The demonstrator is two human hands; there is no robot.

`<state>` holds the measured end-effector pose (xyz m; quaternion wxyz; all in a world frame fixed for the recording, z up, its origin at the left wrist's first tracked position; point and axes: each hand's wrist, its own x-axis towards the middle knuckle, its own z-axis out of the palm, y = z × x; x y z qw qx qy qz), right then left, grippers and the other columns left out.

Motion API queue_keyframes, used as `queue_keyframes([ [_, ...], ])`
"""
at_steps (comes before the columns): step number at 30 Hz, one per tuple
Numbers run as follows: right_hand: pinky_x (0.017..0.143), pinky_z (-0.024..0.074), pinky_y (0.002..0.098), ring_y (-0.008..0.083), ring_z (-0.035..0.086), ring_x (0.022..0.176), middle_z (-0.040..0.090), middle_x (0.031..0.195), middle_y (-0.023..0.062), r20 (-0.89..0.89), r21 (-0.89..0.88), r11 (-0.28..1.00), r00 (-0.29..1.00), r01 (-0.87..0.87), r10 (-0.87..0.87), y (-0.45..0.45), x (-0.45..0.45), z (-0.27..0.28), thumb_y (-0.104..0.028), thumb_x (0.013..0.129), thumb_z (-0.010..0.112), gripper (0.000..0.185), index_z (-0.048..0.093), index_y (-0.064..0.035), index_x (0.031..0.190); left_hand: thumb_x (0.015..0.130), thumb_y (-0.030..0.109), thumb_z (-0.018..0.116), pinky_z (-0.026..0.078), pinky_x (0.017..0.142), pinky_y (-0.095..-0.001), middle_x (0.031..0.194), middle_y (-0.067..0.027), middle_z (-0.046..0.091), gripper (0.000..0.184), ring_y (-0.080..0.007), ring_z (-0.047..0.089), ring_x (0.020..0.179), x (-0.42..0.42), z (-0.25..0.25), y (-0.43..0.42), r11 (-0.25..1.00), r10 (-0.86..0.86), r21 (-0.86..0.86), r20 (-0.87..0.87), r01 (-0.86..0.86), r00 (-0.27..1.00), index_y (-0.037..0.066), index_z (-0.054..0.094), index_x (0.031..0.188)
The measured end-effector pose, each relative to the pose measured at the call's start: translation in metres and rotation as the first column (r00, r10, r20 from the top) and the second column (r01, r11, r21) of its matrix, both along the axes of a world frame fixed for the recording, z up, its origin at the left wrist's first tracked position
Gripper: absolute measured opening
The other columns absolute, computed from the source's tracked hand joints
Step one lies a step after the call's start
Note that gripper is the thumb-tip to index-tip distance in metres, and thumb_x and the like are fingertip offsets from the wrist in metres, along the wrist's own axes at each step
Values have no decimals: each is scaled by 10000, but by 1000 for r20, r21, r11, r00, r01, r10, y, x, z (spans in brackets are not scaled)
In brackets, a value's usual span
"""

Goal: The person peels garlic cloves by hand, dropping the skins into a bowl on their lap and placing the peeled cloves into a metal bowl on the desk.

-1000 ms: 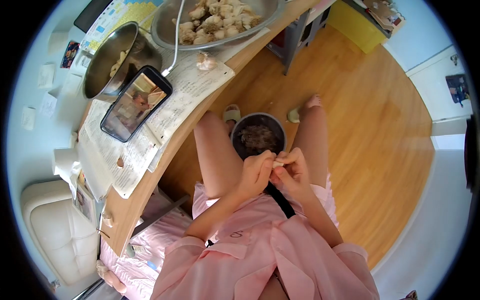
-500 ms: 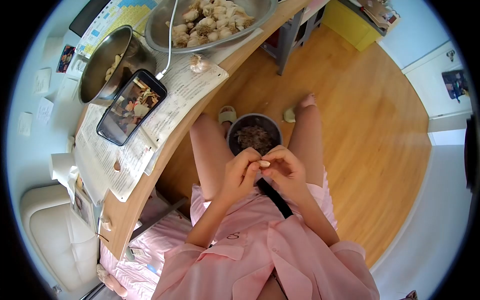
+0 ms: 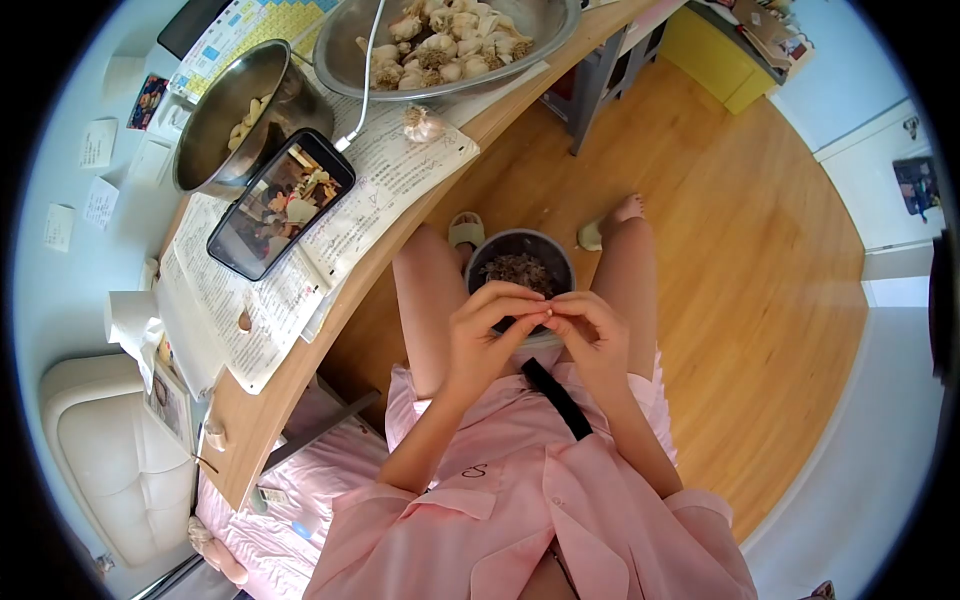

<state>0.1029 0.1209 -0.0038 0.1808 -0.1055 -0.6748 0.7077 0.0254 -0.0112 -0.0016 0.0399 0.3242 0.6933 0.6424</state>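
Over my lap, my left hand [image 3: 487,335] and my right hand [image 3: 594,332] meet fingertip to fingertip. Both are closed in a pinch on a garlic clove [image 3: 549,312], of which only a small pale bit shows between the fingers. Just beyond them on the floor, between my legs, a grey bin [image 3: 571,268] holds brownish garlic skins [image 3: 520,270]. On the desk, a wide metal basin [image 3: 330,72] is heaped with garlic bulbs [image 3: 450,45]. A deeper steel pot [image 3: 205,130] holds peeled cloves [image 3: 248,122].
The wooden desk [image 3: 237,445] runs along my left. Written papers [image 3: 385,205] cover it, with a propped phone [image 3: 280,205] on a white cable [image 3: 368,80], a single garlic bulb [image 3: 423,124] and a loose clove [image 3: 245,320]. A yellow box [image 3: 715,65] stands on the wooden floor [image 3: 750,270].
My fingertips have closed together around the clove, which showed more plainly before. The view has shifted slightly, so the desk and bin appear a little further right.
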Motion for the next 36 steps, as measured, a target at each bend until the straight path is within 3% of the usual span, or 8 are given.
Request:
queue_keyframes([
  [3, 747, 494, 240, 143, 592, 858, 605, 924, 92, -29, -51, 999, 1000, -13, 11, -1, 0, -5, 17, 791, 643, 118, 615, 39, 904, 756, -71, 644, 494, 729, -248, 917, -110, 592, 107, -175, 596, 837, 4, 2, 2, 998, -10, 66, 193, -3, 981, -24, 646, 852],
  [6, 765, 490, 238, 144, 589, 862, 599, 928, 95, -55, -119, 993, 998, -22, 16, -3, -1, -8, 27, 789, 643, 107, 607, 42, 889, 775, -71, 626, 498, 734, -248, 917, -107, 583, 74, -167, 592, 832, 7, 1, 3, 993, -14, 118, 280, -20, 960, -33, 637, 837],
  [9, 765, 490, 242, 147, 586, 860, 586, 929, 97, -52, -186, 982, 999, -18, 9, -5, 0, -7, 36, 797, 634, 89, 597, 51, 876, 782, -40, 633, 505, 720, -239, 931, -89, 578, 97, -156, 595, 849, 10, 0, 5, 988, 9, 143, 283, -51, 959, -29, 640, 878],
  [12, 764, 492, 244, 153, 588, 858, 574, 928, 96, -60, -360, 933, 998, -18, -3, -7, 0, -7, 40, 804, 626, 74, 591, 56, 868, 787, -48, 625, 507, 723, -235, 936, -88, 568, 114, -152, 591, 854, 14, -2, 6, 985, 21, 158, 310, -73, 950, -30, 632, 900],
  [15, 764, 493, 243, 152, 590, 853, 569, 927, 94, -84, -319, 947, 996, -35, 8, -4, 0, -6, 43, 805, 624, 80, 596, 59, 878, 792, -48, 621, 507, 721, -225, 946, -85, 565, 124, -146, 589, 851, 12, -4, 8, 976, -23, 208, 397, -65, 918, -30, 627, 914],
  [21, 758, 491, 245, 149, 599, 835, 593, 915, 94, -28, -170, 982, 997, -79, 75, 5, 1, 2, 24, 794, 640, 111, 622, 53, 900, 776, -64, 630, 519, 719, -229, 954, -86, 569, 127, -148, 599, 865, -1, 1, 1, 986, -143, 123, 299, 110, 944, -31, 637, 899],
  [24, 750, 489, 246, 145, 602, 830, 615, 894, 90, -1, -150, 986, 997, -71, 72, 6, 2, 0, 14, 791, 646, 110, 634, 51, 894, 769, -66, 638, 526, 709, -231, 945, -90, 574, 125, -153, 606, 862, -2, 2, -3, 987, -143, 114, 298, 113, 944, -29, 645, 888],
  [36, 761, 485, 246, 138, 607, 829, 631, 889, 82, 32, -284, 948, 986, -146, 161, 10, 3, -5, 2, 799, 647, 124, 630, 45, 914, 778, -49, 637, 534, 695, -228, 906, -86, 563, 56, -141, 604, 814, -2, 6, -3, 986, -152, 131, 463, 102, 873, -43, 616, 830],
])
